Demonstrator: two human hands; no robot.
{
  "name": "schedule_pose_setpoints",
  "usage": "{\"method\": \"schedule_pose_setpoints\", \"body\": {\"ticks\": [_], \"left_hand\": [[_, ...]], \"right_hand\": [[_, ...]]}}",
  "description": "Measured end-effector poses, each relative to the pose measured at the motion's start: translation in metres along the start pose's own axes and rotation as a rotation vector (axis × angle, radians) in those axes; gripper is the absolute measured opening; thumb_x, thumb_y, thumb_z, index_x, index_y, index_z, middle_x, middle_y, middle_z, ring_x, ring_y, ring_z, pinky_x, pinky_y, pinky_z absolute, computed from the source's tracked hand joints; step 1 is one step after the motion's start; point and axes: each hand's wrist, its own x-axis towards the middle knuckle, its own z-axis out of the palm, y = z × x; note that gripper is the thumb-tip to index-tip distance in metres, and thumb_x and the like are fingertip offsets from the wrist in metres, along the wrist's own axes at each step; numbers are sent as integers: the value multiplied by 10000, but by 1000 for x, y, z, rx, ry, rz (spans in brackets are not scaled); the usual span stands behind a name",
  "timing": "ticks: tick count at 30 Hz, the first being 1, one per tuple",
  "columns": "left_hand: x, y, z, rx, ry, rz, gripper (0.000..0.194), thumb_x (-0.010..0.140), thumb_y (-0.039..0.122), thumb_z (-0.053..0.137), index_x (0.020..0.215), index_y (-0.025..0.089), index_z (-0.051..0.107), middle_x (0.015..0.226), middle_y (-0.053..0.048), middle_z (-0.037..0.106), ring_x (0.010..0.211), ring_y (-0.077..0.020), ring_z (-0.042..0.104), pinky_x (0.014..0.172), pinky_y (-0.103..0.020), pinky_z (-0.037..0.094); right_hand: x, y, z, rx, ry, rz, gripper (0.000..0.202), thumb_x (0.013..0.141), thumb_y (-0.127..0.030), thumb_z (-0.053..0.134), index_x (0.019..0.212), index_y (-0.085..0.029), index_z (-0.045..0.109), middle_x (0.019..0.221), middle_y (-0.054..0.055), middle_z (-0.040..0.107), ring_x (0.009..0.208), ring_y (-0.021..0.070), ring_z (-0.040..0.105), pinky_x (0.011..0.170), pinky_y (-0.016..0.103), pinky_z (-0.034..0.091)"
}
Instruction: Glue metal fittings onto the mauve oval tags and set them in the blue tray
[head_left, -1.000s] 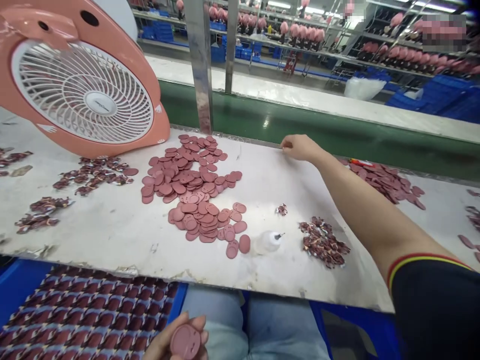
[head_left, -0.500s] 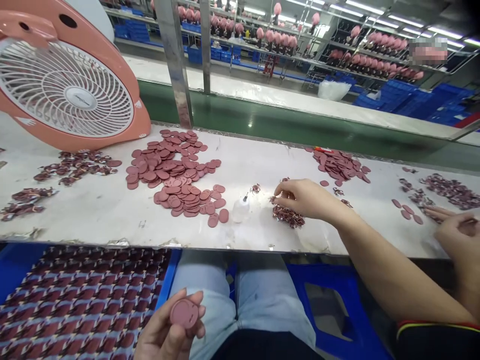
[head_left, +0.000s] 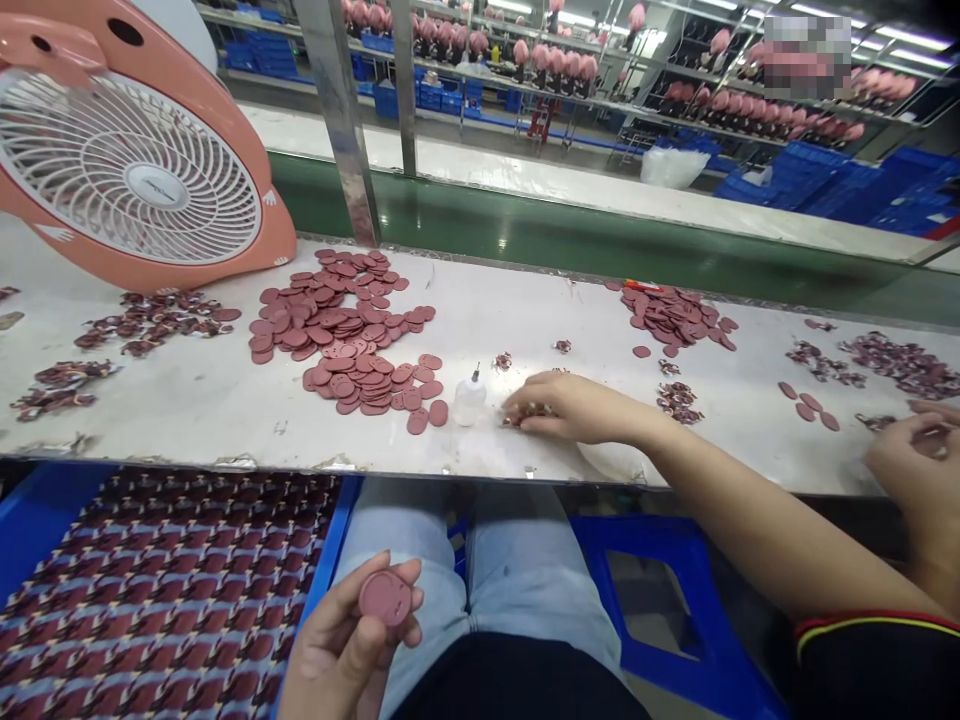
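My left hand [head_left: 360, 640], low in front of my lap, is closed on a maroon oval disc [head_left: 385, 598] with small dark slits, held between thumb and fingers. Over the table, my right hand [head_left: 574, 405] curls palm down around small maroon-and-white pieces [head_left: 527, 411]; some show between thumb and fingers, and the fingertips are slightly blurred. Left of it stands a small translucent bottle [head_left: 471, 402] with a dark needle-like tip. Single pieces [head_left: 502, 361] lie beyond the hand. A large pile of maroon oval discs [head_left: 330, 330] spreads across the left-middle of the table.
An orange fan [head_left: 157, 180] stands at the table's left, behind small pieces [head_left: 150, 322]. A blue crate [head_left: 334, 545] holds rows of maroon parts. More discs [head_left: 675, 318] and pieces [head_left: 679, 402] lie right. A co-worker's hands [head_left: 919, 460] are at the right edge. Metal posts [head_left: 341, 130] rise behind.
My right hand has moved left and lower, with pieces from the small pile now under its fingers. My left hand still holds the disc, slightly higher and further right. The view has shifted slightly.
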Motion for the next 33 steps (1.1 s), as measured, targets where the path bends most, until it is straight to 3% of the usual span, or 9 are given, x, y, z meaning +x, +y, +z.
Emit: {"method": "schedule_pose_setpoints", "body": {"ticks": [3, 7, 14, 18, 23, 26, 28, 31, 33], "left_hand": [[0, -1, 3, 10, 1, 5, 415, 491, 419, 955, 849, 256, 821, 798, -57, 806, 624, -171, 709, 502, -185, 545], [1, -2, 6, 23, 11, -10, 402, 508, 428, 950, 850, 262, 819, 793, -49, 806, 625, -162, 709, 502, -176, 547], [3, -5, 4, 46, 44, -65, 443, 488, 413, 963, 867, 238, 816, 810, -67, 800, 632, -175, 701, 514, -208, 558], [3, -5, 4, 54, 32, -74, 445, 508, 432, 952, 884, 236, 817, 832, -80, 801, 642, -177, 695, 520, -216, 555], [1, -3, 7, 12, -11, -117, 419, 561, 410, 939, 918, 227, 817, 849, -89, 793, 678, -165, 690, 539, -201, 543], [1, -1, 6, -28, -43, -163, 411, 588, 408, 928, 932, 215, 811, 848, -87, 787, 677, -155, 682, 552, -201, 542], [3, -1, 4, -69, -93, -220, 389, 606, 400, 921, 929, 216, 808, 840, -79, 784, 663, -140, 678, 544, -188, 536], [6, -3, -1, -134, -204, -305, 368, 634, 395, 908, 941, 221, 805, 844, -76, 785, 663, -131, 679, 535, -172, 530], [6, -4, -3, -156, -249, -340, 354, 654, 390, 897, 953, 223, 804, 856, -76, 785, 670, -128, 681, 545, -169, 534]], "right_hand": [[-3, 5, 0, 1, 140, 93, 303, 968, -252, 577, 1263, -196, 621, 1144, 111, 687, 963, 218, 675, 819, 347, 540], [-8, 0, 5, -47, 245, 136, 226, 983, -209, 499, 1109, -168, 683, 1042, 113, 704, 938, 240, 664, 789, 355, 522], [-2, -12, 14, -163, 173, -37, 269, 971, -138, 480, 1103, -188, 709, 1041, 117, 696, 988, 270, 615, 823, 386, 503], [11, -5, 20, -159, 124, -130, 190, 977, -204, 544, 1051, -217, 718, 1123, 84, 701, 1023, 242, 614, 881, 373, 506], [10, -1, 30, -96, 211, -77, 218, 983, -282, 504, 962, -152, 676, 971, 123, 692, 914, 267, 641, 808, 417, 523], [-10, -16, 33, 22, 348, -5, 233, 985, -295, 440, 953, -180, 640, 931, 141, 688, 886, 293, 650, 772, 434, 529], [-26, -35, 34, 156, 416, 30, 202, 1005, -288, 419, 991, -214, 606, 879, 96, 691, 792, 246, 668, 704, 390, 548], [-43, -70, 39, 436, 378, 24, 183, 1043, -300, 418, 1040, -256, 596, 770, 11, 689, 594, 151, 665, 532, 270, 559], [-48, -92, 44, 753, 295, 37, 162, 1034, -320, 480, 1076, -278, 631, 806, -4, 713, 589, 130, 684, 518, 232, 581]]}}
